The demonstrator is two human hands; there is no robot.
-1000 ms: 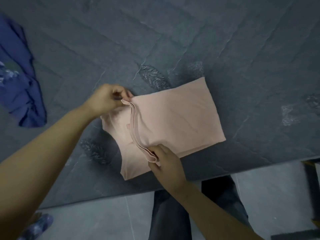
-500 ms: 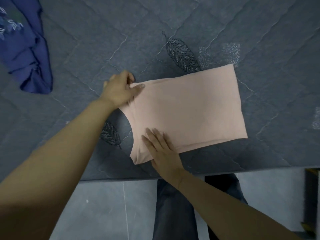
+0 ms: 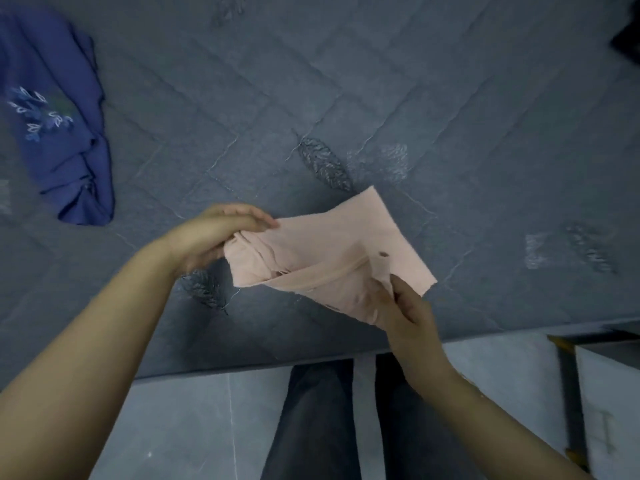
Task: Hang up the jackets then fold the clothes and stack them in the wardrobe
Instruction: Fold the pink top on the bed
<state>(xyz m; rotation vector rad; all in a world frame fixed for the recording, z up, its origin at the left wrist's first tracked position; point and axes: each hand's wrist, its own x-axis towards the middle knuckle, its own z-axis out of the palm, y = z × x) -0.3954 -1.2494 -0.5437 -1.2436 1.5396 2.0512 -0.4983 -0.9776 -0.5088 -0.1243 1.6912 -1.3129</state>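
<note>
So we've got the folded pink top [image 3: 322, 247] lifted a bit over the grey quilted bed [image 3: 381, 98], near its front edge. Our left hand [image 3: 211, 239] grips the top's left end, thumb over it and fingers curled underneath. Our right hand [image 3: 403, 308] pinches the near right edge, fingers closed on the fabric. A crumpled blue garment [image 3: 65, 133] with a flower print lies well apart, far left on the bed.

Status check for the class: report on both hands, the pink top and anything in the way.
Left hand and right hand both gripping the pink top. Top part-folded over the bed. Blue garment lies far left, clear.
</note>
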